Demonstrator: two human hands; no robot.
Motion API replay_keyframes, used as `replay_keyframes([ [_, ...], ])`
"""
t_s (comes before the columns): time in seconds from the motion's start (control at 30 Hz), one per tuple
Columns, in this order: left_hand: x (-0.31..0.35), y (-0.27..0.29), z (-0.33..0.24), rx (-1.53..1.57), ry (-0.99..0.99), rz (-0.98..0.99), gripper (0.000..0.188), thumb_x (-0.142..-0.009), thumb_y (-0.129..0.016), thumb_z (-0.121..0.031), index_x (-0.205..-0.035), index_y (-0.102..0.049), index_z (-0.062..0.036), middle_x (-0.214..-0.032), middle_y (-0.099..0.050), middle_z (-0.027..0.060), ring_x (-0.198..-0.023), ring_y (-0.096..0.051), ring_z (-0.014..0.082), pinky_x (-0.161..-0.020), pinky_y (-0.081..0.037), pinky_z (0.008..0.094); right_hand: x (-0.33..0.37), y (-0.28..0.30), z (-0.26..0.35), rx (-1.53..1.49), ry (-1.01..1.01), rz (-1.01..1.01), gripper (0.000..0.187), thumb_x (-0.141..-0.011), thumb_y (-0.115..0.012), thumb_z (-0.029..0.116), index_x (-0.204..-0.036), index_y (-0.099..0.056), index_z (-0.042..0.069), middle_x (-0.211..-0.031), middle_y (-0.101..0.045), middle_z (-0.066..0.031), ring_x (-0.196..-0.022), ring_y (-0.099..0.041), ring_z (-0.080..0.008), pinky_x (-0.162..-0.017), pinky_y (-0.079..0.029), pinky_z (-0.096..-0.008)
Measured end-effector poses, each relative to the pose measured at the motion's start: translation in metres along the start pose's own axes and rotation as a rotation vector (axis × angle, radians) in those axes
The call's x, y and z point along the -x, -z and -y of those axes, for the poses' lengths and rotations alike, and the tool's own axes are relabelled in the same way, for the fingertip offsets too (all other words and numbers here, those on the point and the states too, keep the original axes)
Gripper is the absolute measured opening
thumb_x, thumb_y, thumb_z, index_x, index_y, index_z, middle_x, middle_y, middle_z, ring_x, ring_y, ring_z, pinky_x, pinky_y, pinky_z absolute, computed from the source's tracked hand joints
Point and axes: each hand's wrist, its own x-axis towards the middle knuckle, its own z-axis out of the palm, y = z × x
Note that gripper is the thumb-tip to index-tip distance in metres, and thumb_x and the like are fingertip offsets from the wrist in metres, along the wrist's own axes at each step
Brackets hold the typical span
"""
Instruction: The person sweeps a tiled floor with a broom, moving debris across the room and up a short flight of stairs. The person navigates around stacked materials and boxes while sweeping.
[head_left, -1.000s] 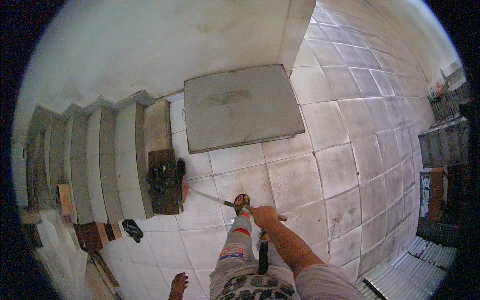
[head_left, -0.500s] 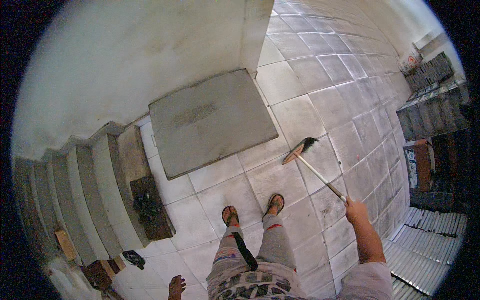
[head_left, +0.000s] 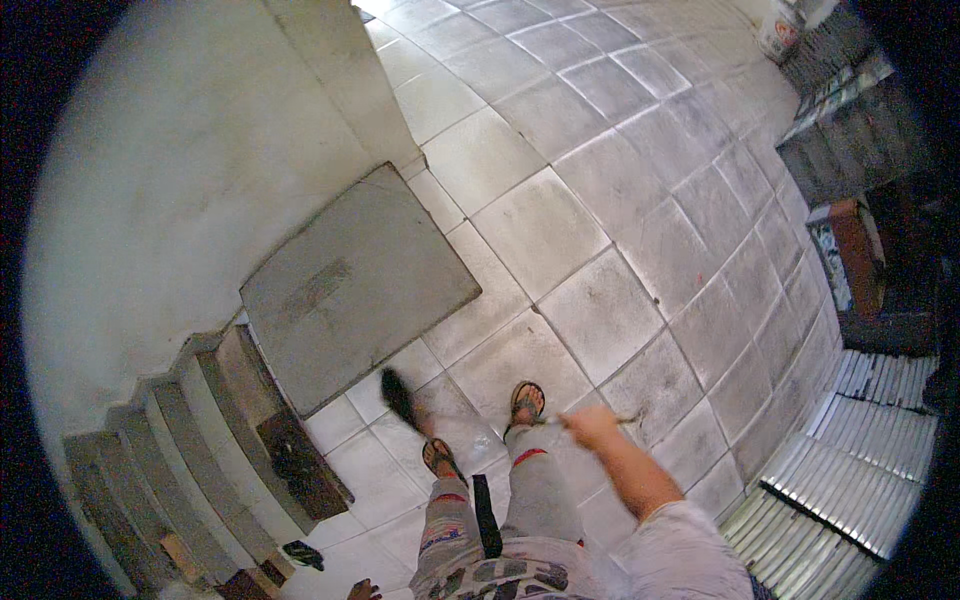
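My right hand is fisted around the broom, its blurred handle running toward nine o'clock to the dark bristle head by my left foot, while my left hand barely shows at the bottom edge, too cut off to tell its state.

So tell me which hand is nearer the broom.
Right. The right hand grips the broom by its handle, the dark bristles out by the left foot. The left hand hangs low by the stairs, apart from it.
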Motion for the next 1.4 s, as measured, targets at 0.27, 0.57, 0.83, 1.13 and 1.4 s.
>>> replay_keyframes([
  [0.27, -0.003, -0.037, -0.047, -0.262, 0.004, 0.051, 0.033, -0.085, -0.046, -0.039, -0.113, -0.050, -0.0225, -0.101, -0.058, -0.0014, -0.077, -0.053, 0.0138, -0.063, -0.041, 0.0317, 0.141, 0.075, -0.234, 0.161, -0.536, -0.272, 0.029, -0.083, -0.046, 0.031, -0.110, -0.054, 0.022, -0.073, -0.062, -0.0140, -0.067, -0.061, -0.0305, -0.060, -0.046, -0.0440],
  [0.57, -0.152, -0.013, -0.191, -0.696, -0.271, -0.025, 0.036, -0.083, -0.052, -0.032, -0.113, -0.049, -0.0131, -0.095, -0.059, 0.0064, -0.079, -0.055, 0.0205, -0.070, -0.045, 0.0339, 0.255, -0.096, -0.025, -0.778, -1.090, -0.289, 0.046, -0.083, -0.044, 0.045, -0.105, -0.054, 0.005, -0.091, -0.059, -0.0220, -0.085, -0.055, -0.0396, -0.076, -0.043, -0.0476],
  [0.83, -0.198, -0.028, -0.443, -1.442, -0.951, 0.251, 0.033, -0.086, -0.048, -0.027, -0.111, -0.050, -0.0048, -0.097, -0.058, 0.0107, -0.086, -0.054, 0.0224, -0.079, -0.043, 0.0348, 0.348, -0.165, 0.393, -1.289, -1.407, 0.058, 0.038, -0.085, -0.043, 0.039, -0.101, -0.057, 0.008, -0.087, -0.061, -0.0187, -0.081, -0.058, -0.0342, -0.066, -0.049, -0.0396],
  [1.13, -0.131, -0.088, -0.478, -1.021, -0.432, 0.392, 0.030, -0.085, -0.052, -0.028, -0.102, -0.053, -0.0036, -0.088, -0.060, 0.0086, -0.077, -0.057, 0.0188, -0.067, -0.046, 0.0313, 0.327, -0.206, 0.541, -1.281, -1.517, -0.189, 0.025, -0.084, -0.046, 0.032, -0.089, -0.058, 0.011, -0.068, -0.061, -0.0137, -0.058, -0.058, -0.0319, -0.049, -0.048, -0.0414],
  [1.4, -0.102, -0.066, -0.477, -1.331, -0.510, 0.058, 0.035, -0.085, -0.053, -0.030, -0.110, -0.051, -0.0055, -0.097, -0.059, 0.0104, -0.083, -0.056, 0.0204, -0.072, -0.044, 0.0318, 0.123, -0.219, 0.233, -1.475, -1.247, -0.112, 0.043, -0.089, -0.029, 0.039, -0.117, -0.049, 0.013, -0.109, -0.056, -0.0135, -0.099, -0.053, -0.0345, -0.084, -0.042, -0.0451],
])
